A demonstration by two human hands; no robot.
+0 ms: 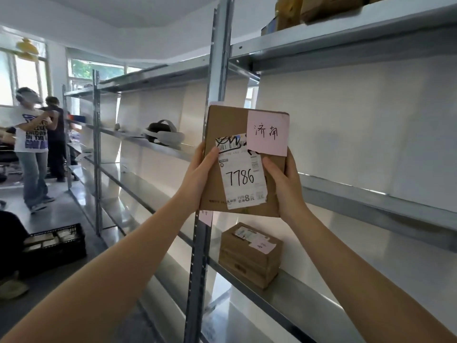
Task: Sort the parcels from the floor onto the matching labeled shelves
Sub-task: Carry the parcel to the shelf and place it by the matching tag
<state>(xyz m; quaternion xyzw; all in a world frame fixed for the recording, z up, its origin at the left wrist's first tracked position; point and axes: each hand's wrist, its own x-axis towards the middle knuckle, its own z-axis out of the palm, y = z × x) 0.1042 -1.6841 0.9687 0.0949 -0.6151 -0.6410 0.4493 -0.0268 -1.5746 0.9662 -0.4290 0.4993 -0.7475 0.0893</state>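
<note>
While I held it upright before the shelving, the flat cardboard parcel (244, 159) sat between both my hands: left hand (201, 173) on its left edge, thumb laid across the front; right hand (284, 184) on its lower right edge, fingers (270, 167) clamped on the box front and back.

Item, parcel face: a white shipping label (243, 174) marked "7786" in black pen, sitting between my two thumbs; a pink note (268, 133) with handwritten characters, stuck at the top right corner, just above my right thumb.

Item, below my hands: a stack of brown boxes (249, 253) lay on a lower metal shelf (309, 300), its top box carrying a white label and a pink note of its own.

Item, behind the parcel: a grey slotted upright post (220, 58).

Item, left of my left hand, on a further shelf: a white and black headset (164, 132).

Item, far below and left, on the floor: a black crate (55, 241) with packages inside.

Item, top shelf, high above my right hand: brown packages (321, 7).

Item, far left: two people (37, 144) stood by the windows.
</note>
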